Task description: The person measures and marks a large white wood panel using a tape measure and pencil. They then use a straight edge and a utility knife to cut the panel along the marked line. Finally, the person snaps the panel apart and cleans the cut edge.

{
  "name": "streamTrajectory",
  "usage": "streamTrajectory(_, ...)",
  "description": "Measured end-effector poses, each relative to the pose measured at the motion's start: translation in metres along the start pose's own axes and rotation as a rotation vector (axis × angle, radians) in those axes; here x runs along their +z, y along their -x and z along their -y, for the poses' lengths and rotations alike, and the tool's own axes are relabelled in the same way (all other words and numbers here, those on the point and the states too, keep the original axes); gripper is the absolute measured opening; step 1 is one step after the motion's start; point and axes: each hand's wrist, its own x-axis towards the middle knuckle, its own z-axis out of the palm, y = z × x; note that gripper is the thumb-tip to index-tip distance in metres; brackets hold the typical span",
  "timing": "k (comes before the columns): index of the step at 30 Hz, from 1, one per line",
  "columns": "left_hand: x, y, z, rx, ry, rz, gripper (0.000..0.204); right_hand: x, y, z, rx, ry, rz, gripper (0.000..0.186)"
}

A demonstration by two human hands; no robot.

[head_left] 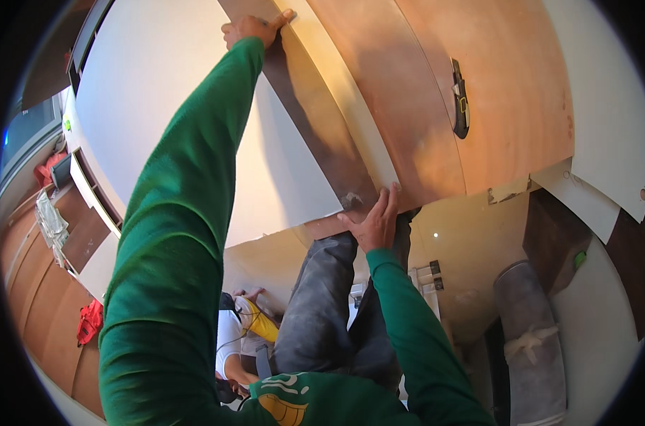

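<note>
A long pale wood strip (344, 85) lies beside a darker brown strip (319, 131) on the work surface. At the far end, my left hand (253, 30) rests across the brown strip, its thumb stretched to the pale strip's edge; its other fingers show only in part. My right hand (376, 221) is at the near end, fingers spread, the fingertips touching the pale strip's end and the thumb by the brown one. To the right, a black utility knife (460, 103) lies on a reddish-brown wood sheet (511, 78). A large white panel (166, 85) is left of the strips.
My legs (319, 298) are right at the near edge of the surface. Below on the left sits another person (231, 344) in white and yellow. A tied grey roll (532, 344) stands at lower right, near a brown box (553, 238). White sheets (614, 106) lie far right.
</note>
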Motion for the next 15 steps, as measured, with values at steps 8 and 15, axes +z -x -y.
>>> streamTrajectory(8,-0.017,0.002,-0.012,0.015,-0.158,0.04,0.118,0.007,-0.001,-0.008,-0.095,0.072,-0.08,0.097)
streamTrajectory(15,-0.025,0.005,-0.023,-0.055,-0.159,0.097,0.114,0.01,-0.003,-0.011,-0.141,0.096,-0.109,0.099)
